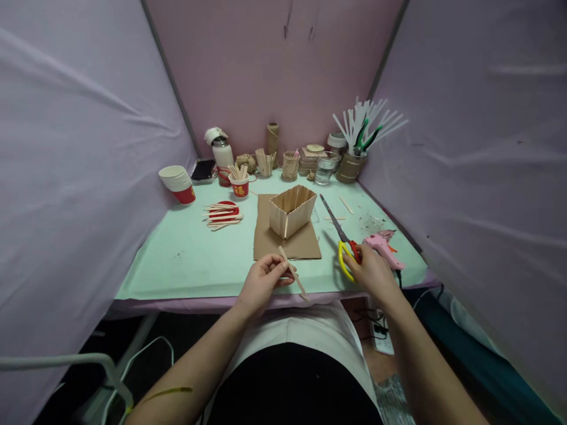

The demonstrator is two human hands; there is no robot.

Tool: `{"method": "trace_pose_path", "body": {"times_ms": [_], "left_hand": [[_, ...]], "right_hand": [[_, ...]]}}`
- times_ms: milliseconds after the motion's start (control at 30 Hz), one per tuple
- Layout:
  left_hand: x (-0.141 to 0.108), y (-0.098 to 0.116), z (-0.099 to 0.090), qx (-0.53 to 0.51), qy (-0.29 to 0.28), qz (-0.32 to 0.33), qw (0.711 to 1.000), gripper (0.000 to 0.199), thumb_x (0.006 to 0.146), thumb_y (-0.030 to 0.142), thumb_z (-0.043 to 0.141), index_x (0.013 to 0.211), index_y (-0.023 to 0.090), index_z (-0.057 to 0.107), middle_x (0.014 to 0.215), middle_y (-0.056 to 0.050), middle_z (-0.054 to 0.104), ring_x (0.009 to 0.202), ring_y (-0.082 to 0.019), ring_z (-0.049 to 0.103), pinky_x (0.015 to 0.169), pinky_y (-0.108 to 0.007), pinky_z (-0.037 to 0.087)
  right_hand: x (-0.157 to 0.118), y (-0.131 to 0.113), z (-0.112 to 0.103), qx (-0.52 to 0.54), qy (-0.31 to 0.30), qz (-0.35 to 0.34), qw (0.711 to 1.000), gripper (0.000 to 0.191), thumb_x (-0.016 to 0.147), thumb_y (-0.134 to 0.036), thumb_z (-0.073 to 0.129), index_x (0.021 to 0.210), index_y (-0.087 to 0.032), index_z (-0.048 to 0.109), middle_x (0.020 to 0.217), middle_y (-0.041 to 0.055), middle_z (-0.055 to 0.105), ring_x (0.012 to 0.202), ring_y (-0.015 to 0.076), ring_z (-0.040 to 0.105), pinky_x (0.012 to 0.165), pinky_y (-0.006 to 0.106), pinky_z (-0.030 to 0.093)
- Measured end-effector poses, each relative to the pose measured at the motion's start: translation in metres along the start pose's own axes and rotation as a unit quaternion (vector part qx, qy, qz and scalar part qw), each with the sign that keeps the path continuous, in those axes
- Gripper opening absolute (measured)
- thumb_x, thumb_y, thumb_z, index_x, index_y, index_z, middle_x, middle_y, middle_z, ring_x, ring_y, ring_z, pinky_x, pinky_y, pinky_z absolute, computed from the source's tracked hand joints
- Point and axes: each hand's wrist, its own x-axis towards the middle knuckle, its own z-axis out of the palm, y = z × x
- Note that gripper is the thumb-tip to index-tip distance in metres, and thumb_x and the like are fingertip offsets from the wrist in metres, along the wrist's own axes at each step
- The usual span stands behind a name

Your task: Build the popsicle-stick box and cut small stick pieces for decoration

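Left hand (268, 276) pinching wooden stick (290, 267), right hand (372, 269) clamped on scissors (341, 234), pink glue gun (384, 248) just beside. Little wooden box (279, 221) parked on cardboard (263, 243).

Desk (190, 265) front-L: open lane beside L hand (268, 273). Stick pile (224, 216) mid-L. Box (283, 221) blocks ctr; scissors (335, 220) + glue gun (384, 250) crowd R. Cup/jar row (290, 167) walls off back.
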Motion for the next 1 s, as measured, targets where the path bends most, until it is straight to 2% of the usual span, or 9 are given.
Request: {"method": "trace_pose_path", "body": {"times_ms": [167, 333, 400, 467, 533, 600, 700, 800, 1000], "left_hand": [[0.016, 0.004, -0.010, 0.040, 0.036, 0.059, 0.997, 0.034, 0.067, 0.044, 0.075, 0.076, 0.015, 0.059, 0.071, 0.000, 0.066, 0.068, -0.010, 0.063, 0.067, -0.023, 0.056], [0.026, 0.005, -0.014, 0.061, 0.052, 0.083, 0.993, 0.033, 0.067, 0.044, 0.074, 0.075, 0.015, 0.060, 0.070, 0.001, 0.064, 0.067, -0.010, 0.062, 0.066, -0.025, 0.057], [0.029, 0.004, -0.013, 0.069, 0.050, 0.092, 0.992, 0.032, 0.068, 0.043, 0.074, 0.075, 0.015, 0.060, 0.070, 0.000, 0.064, 0.067, -0.011, 0.063, 0.066, -0.026, 0.057], [0.030, 0.002, -0.009, 0.077, 0.044, 0.112, 0.990, 0.030, 0.070, 0.042, 0.072, 0.076, 0.015, 0.060, 0.071, 0.000, 0.064, 0.068, -0.012, 0.063, 0.067, -0.027, 0.057], [0.030, 0.001, -0.004, 0.086, 0.037, 0.141, 0.986, 0.027, 0.074, 0.040, 0.070, 0.078, 0.015, 0.060, 0.072, 0.000, 0.064, 0.069, -0.012, 0.063, 0.069, -0.027, 0.057], [0.030, -0.001, -0.001, 0.096, 0.032, 0.166, 0.981, 0.023, 0.077, 0.037, 0.067, 0.079, 0.016, 0.060, 0.074, 0.001, 0.063, 0.070, -0.011, 0.064, 0.070, -0.026, 0.057], [0.029, -0.002, 0.000, 0.114, 0.034, 0.182, 0.976, 0.018, 0.080, 0.034, 0.064, 0.082, 0.017, 0.060, 0.075, 0.001, 0.063, 0.070, -0.012, 0.064, 0.071, -0.027, 0.056], [0.029, -0.003, -0.002, 0.146, 0.038, 0.191, 0.970, 0.014, 0.079, 0.030, 0.064, 0.083, 0.017, 0.062, 0.075, 0.001, 0.064, 0.069, -0.012, 0.063, 0.070, -0.026, 0.054], [0.039, 0.000, -0.007, 0.264, 0.083, 0.261, 0.925, 0.008, 0.079, 0.025, 0.063, 0.080, 0.018, 0.067, 0.079, -0.001, 0.067, 0.075, -0.014, 0.062, 0.070, -0.024, 0.050]], "right_hand": [[0.034, -0.010, 0.011, -0.057, 0.047, 0.006, 0.997, 0.025, 0.084, -0.029, 0.057, 0.098, -0.008, 0.060, 0.086, 0.0206, 0.069, 0.079, 0.0314, 0.064, 0.063, 0.034, 0.039], [0.029, -0.016, 0.011, -0.051, 0.077, -0.054, 0.994, 0.021, 0.087, -0.020, 0.052, 0.096, -0.005, 0.064, 0.098, 0.0262, 0.066, 0.097, 0.0363, 0.059, 0.084, 0.044, 0.040], [0.017, -0.023, 0.008, -0.028, 0.085, -0.085, 0.992, 0.024, 0.090, -0.022, 0.049, 0.101, -0.008, 0.064, 0.104, 0.0220, 0.066, 0.102, 0.0323, 0.058, 0.090, 0.042, 0.041], [0.002, -0.035, 0.009, 0.039, 0.062, -0.142, 0.987, 0.021, 0.090, -0.025, 0.051, 0.103, -0.014, 0.064, 0.103, 0.0134, 0.069, 0.096, 0.0245, 0.062, 0.086, 0.035, 0.045], [-0.011, -0.050, 0.014, 0.188, 0.001, -0.227, 0.956, 0.016, 0.088, -0.027, 0.055, 0.098, -0.018, 0.065, 0.096, 0.0079, 0.070, 0.084, 0.0206, 0.064, 0.075, 0.031, 0.049], [-0.019, -0.063, 0.021, 0.279, -0.024, -0.263, 0.923, 0.009, 0.087, -0.026, 0.057, 0.088, -0.021, 0.065, 0.086, 0.0043, 0.071, 0.077, 0.0193, 0.064, 0.069, 0.030, 0.048], [-0.020, -0.074, 0.033, 0.308, -0.013, -0.265, 0.913, 0.010, 0.086, -0.022, 0.058, 0.076, -0.022, 0.062, 0.076, 0.0025, 0.068, 0.072, 0.0189, 0.062, 0.067, 0.029, 0.047], [-0.017, -0.078, 0.040, 0.320, -0.007, -0.265, 0.910, 0.010, 0.085, -0.021, 0.058, 0.076, -0.022, 0.062, 0.075, 0.0028, 0.067, 0.073, 0.0193, 0.062, 0.068, 0.030, 0.047], [0.001, -0.078, 0.039, 0.350, 0.006, -0.258, 0.900, 0.006, 0.084, -0.022, 0.059, 0.081, -0.022, 0.065, 0.081, 0.0026, 0.069, 0.077, 0.0188, 0.064, 0.072, 0.031, 0.050]]}}
